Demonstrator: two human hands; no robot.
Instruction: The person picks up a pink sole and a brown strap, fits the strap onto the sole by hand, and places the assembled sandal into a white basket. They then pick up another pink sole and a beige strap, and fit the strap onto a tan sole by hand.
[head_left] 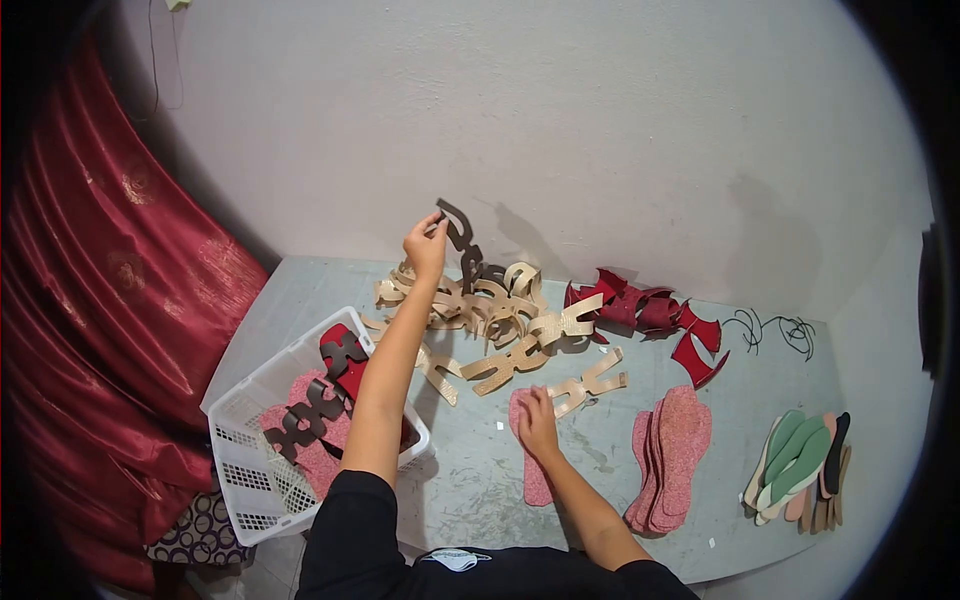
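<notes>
Raised over the far side of the table, my left hand (428, 248) pinches one end of a dark brown cut-out shoe strap (459, 236). The strap's lower part hangs down to a heap of glossy beige shoe straps (495, 310). My right hand (540, 425) rests on a pink speckled insole (536, 482), fingers extended over its upper end. Right beside those fingers lies a single beige strap (590, 386). The right palm and forearm cover part of the insole.
A white plastic basket (240, 480) at left holds pink insoles and brown and red pieces. Red straps (640, 308) lie at the back. To the right are stacked pink insoles (685, 455), green and other-coloured insoles (800, 455) and dark cord loops (797, 338). Wall behind.
</notes>
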